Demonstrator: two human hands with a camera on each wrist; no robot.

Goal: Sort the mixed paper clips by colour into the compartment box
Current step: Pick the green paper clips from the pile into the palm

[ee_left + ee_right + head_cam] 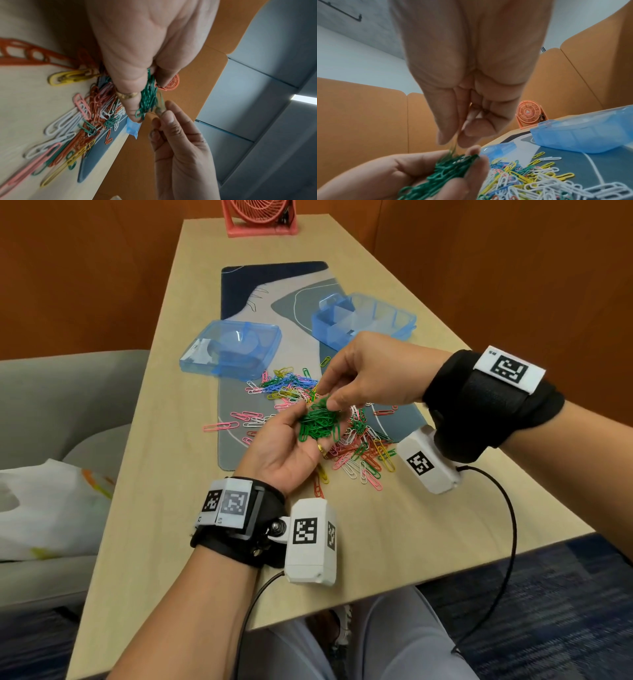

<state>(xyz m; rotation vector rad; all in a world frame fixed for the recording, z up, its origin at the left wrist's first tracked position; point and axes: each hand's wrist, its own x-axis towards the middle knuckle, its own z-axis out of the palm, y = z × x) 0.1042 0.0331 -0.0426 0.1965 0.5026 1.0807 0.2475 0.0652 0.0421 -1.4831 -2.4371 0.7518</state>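
We are early on: our left hand (291,446) cups green clips (318,422) above the pile (356,453); our right hand (370,374) pinches one more. The box (404,318) beyond the pile looks unfilled.

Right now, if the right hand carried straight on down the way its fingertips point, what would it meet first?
Most likely the bunch of green clips cupped in the left hand. The right hand pinches a green clip just above it, fingertips angled down toward that palm, though the gap is hard to judge.
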